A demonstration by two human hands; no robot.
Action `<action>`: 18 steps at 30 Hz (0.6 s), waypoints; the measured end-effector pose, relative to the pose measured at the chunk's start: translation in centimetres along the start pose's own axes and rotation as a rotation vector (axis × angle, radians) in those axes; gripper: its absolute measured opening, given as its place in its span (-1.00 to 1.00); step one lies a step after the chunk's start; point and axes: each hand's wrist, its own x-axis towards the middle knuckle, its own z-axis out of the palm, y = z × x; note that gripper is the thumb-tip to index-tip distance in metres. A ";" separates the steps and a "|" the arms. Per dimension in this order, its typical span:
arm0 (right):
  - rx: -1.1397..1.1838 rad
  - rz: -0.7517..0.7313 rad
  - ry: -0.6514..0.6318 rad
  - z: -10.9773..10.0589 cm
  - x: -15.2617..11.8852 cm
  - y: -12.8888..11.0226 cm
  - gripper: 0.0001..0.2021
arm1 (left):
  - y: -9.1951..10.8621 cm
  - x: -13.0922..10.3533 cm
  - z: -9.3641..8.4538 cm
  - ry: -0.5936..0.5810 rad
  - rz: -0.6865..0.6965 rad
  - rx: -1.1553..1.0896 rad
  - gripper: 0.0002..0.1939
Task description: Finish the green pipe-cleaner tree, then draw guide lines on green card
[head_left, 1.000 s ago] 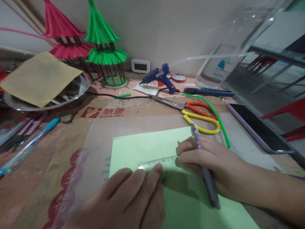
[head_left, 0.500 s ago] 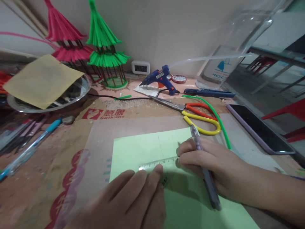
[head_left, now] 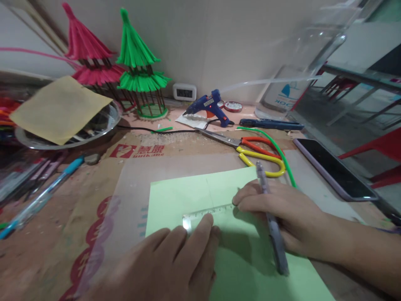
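Observation:
A short clear ruler (head_left: 196, 216) lies at a slight slant on a sheet of light green paper (head_left: 175, 192). My left hand (head_left: 175, 259) is spread low over the sheet, its outstretched fingertips pressing on the ruler. At the ruler's right end are the fingertips of my right hand (head_left: 282, 209). That hand is closed around a dark grey pen (head_left: 276, 242), which slants across it with one end pointing away from me. A thin straight line runs on the paper from near its top edge down to the ruler.
Behind the paper lie scissors (head_left: 263, 156), a green fuzzy stem (head_left: 280, 148), a utility knife (head_left: 271, 124) and a blue glue gun (head_left: 208, 106). A phone (head_left: 336, 169) is at right. Green (head_left: 140, 79) and pink (head_left: 94, 71) towers stand behind; a tray (head_left: 109, 125) and pens (head_left: 46, 192) are left.
The view has shifted slightly. My left fingers have spread a little and show more of the ruler's left end. My right hand stays at its right end with the pen.

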 end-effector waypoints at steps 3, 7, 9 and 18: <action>0.017 -0.022 0.088 -0.1 -0.1 0.0 -0.61 | -0.1 0.4 -0.1 0.005 0.050 -0.012 -0.66; -0.024 0.023 0.065 -0.2 0.1 -0.3 -0.74 | -0.7 0.8 -0.1 0.079 0.124 0.053 -0.68; -0.048 0.021 0.046 -0.2 0.2 -0.4 -0.77 | -0.8 0.9 -0.2 0.099 0.189 0.072 -0.68; 0.102 0.155 -0.074 -2.2 1.8 -1.3 -0.63 | 0.3 0.4 -0.6 -0.021 0.130 0.029 -0.54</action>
